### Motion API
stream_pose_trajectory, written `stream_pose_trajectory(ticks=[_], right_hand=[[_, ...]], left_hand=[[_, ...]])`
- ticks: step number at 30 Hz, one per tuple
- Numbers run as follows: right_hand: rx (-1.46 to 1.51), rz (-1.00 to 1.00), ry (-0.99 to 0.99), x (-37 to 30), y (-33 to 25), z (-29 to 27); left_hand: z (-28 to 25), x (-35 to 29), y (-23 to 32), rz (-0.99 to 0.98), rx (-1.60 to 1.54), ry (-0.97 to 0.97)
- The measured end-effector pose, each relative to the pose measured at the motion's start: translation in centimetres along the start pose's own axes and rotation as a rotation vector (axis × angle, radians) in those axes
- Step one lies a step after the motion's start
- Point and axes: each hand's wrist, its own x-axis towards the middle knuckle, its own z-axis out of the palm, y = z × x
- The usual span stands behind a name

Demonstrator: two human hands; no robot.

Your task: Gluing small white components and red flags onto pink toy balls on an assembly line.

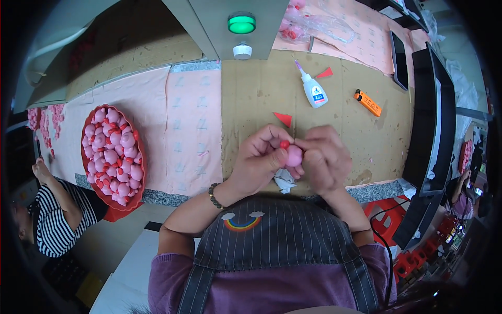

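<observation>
Between my two hands is a small round pink figure (294, 156) with a red bit (284, 144) on its upper left. My left hand (257, 159) grips it between thumb and fingers. Close against its right side, my right hand (327, 159) has its fingers curled and pinched together; whatever they hold is hidden. Below the figure, a crumpled white paper (284, 180) lies by the table's near edge. A red triangular piece (283, 119) rests just beyond my hands. Farther back lie a white glue bottle (315, 93) with a thin nozzle and another red triangle (324, 73).
A red scalloped basket (137, 198) piled with pink figures stands at the left. Right of the glue lies an orange object (368, 102), with a phone (399, 60) beyond. A machine with a green button (241, 23) rises at the back. A striped-sleeved person (57, 220) sits far left.
</observation>
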Motion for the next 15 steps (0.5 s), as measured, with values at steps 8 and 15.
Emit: stream_pose_trajectory(ticks=[8, 15], right_hand=[[-0.343, 0.191, -0.132, 0.8, 2.3, 1.9], [-0.406, 0.165, -0.232, 0.9, 1.5, 2.8]], left_hand=[[-0.7, 0.3, 1.3, -0.106, -0.321, 0.049], [-1.4, 0.2, 1.5, -0.094, -0.418, 0.058]])
